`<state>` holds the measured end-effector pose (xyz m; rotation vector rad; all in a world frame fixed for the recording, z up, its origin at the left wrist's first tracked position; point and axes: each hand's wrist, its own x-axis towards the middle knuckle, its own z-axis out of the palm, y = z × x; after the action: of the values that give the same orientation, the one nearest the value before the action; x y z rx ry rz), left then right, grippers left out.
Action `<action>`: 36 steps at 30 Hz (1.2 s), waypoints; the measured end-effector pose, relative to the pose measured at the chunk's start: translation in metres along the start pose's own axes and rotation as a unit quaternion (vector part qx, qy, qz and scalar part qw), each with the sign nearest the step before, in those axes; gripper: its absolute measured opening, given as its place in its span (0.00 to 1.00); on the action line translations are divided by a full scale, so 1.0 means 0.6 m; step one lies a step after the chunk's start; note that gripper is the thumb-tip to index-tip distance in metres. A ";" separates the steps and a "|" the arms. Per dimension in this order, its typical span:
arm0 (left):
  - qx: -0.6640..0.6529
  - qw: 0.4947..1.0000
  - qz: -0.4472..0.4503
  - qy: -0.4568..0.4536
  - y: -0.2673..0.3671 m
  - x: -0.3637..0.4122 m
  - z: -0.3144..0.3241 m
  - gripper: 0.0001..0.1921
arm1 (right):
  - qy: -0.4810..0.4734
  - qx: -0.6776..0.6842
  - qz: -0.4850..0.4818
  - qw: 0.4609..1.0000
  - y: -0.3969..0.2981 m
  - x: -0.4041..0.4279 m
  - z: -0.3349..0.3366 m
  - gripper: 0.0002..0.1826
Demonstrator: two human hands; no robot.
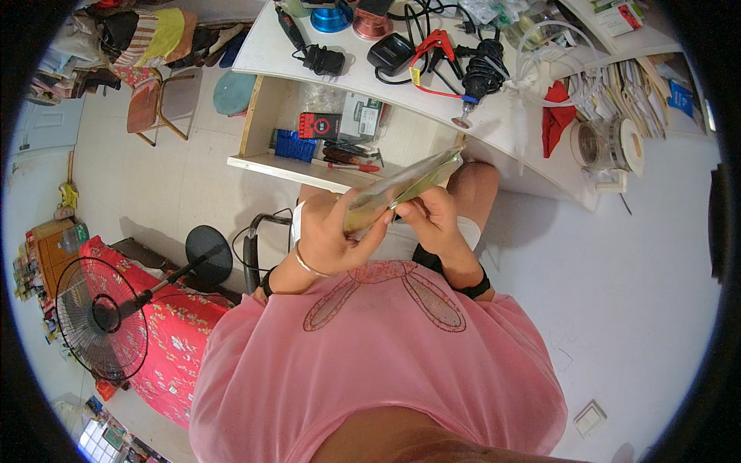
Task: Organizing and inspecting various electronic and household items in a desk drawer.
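Note:
A clear plastic pouch with a greenish tint is held above my lap, slanting up to the right. My left hand, with a silver bangle at its wrist, grips the lower left end, thumb along its near edge. Thumb and fingers of my right hand pinch the near edge around its middle. What the pouch contains cannot be made out. Just beyond it, an open drawer holds a black-and-red box, a white-and-green box, a blue packet and a red marker.
On the white desk are a rotary tool, a black adapter, red clamps, a coiled black cable and a glass jug. A standing fan is at the left.

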<state>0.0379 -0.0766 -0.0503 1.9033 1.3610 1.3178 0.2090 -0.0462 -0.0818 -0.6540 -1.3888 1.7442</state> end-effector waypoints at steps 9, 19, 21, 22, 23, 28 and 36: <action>-0.282 0.894 -0.346 0.031 -0.039 0.017 0.027 0.15 | 0.104 -0.135 0.057 0.984 0.038 0.028 -0.010 0.20; -0.289 0.872 -0.345 -0.194 -0.213 -0.028 0.035 0.23 | 0.297 -0.113 0.074 0.945 -0.004 0.079 -0.119 0.23; -0.155 0.880 -0.334 -0.299 -0.242 -0.045 0.034 0.23 | 0.336 -0.131 -0.042 0.932 -0.030 0.122 -0.162 0.23; -0.154 0.880 -0.333 -0.301 -0.252 -0.044 0.034 0.23 | 0.411 -0.171 -0.110 0.889 -0.025 0.143 -0.186 0.22; -0.086 0.891 -0.308 -0.323 -0.261 -0.040 0.035 0.25 | 0.414 -0.171 -0.111 0.887 -0.022 0.144 -0.200 0.22; 0.205 0.860 -0.196 -0.424 -0.391 -0.007 0.037 0.30 | 0.337 -0.347 -0.118 0.867 0.039 0.115 -0.200 0.19; 0.495 0.675 -0.216 -0.504 -0.499 0.073 0.089 0.31 | 0.252 -0.355 0.008 0.900 0.090 0.028 -0.121 0.10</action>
<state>-0.0519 0.0941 -0.2898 2.0309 1.7242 -0.9076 0.2434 0.0032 -0.1514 -1.3955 -1.6102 0.9191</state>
